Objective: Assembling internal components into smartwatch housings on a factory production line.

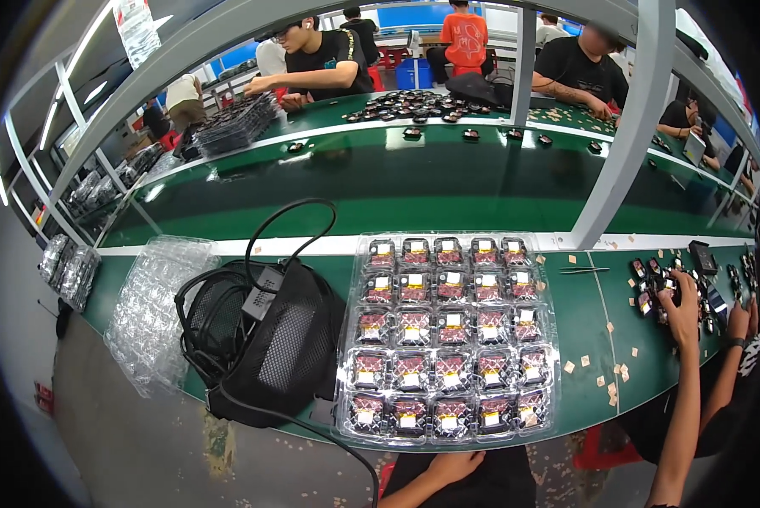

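My left hand (454,466) rests on my dark-clothed lap, below the table edge. It holds nothing, its fingers loosely laid out. Far over to the right, my right hand (683,303) reaches into a pile of small black devices (645,300), fingers curled on one of them. In front of me lies a clear plastic blister tray (448,345). Every visible pocket holds a small black device with a reddish patterned face, most with a white-and-yellow label. Tweezers (585,270) lie between tray and pile.
A black mesh bag (278,347) with a cable stands left of the tray, beside stacked empty clear trays (156,313). Small paper squares (613,388) are scattered at right. A metal post (621,135) rises behind. Next to my right arm is a co-worker's hand (739,322); others sit across the belt (355,182).
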{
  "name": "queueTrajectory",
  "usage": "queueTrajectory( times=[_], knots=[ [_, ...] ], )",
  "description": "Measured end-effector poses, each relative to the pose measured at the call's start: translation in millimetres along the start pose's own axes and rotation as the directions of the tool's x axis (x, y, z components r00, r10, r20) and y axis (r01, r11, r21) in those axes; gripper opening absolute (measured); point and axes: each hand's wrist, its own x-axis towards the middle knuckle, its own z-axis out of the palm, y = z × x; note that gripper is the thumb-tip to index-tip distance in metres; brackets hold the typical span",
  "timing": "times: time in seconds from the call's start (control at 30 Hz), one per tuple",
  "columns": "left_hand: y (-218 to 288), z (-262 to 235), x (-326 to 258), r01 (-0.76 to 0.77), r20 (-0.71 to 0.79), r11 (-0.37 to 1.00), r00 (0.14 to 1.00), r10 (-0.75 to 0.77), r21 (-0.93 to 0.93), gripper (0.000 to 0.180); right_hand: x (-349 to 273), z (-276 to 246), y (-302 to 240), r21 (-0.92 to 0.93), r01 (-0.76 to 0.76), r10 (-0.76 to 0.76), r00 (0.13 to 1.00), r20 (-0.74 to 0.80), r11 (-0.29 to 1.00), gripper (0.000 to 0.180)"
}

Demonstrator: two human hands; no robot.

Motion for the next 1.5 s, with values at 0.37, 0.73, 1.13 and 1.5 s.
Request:
queueTrajectory(
  times=[0.37,0.73,1.13,1.5],
  knots=[
    [0.5,11.1,7.4,-0.138,-0.141,0.986,0.978,0.151,0.096,0.032,-33.8,-10.7,-44.0,0.069,0.099,-0.096,0.994,-0.049,0.993,0.068],
    [2.4,0.5,5.3,0.021,-0.031,0.999,0.999,-0.019,0.046,0.029,-53.7,0.9,-124.1,0.023,0.139,-0.138,0.988,-0.065,0.99,0.068],
    [4.6,-3.7,3.3,0.167,0.07,0.986,0.984,-0.165,-0.019,0.025,-79.3,11.6,-202.1,0.096,0.24,-0.24,0.971,-0.004,0.966,0.065],
    [0.3,2.5,-0.3,0.073,-0.03,0.997,0.997,-0.074,-0.027,0.021,-84.7,15.6,-230.6,0.158,0.284,-0.303,0.946,0.111,0.946,0.078]
  ],
)
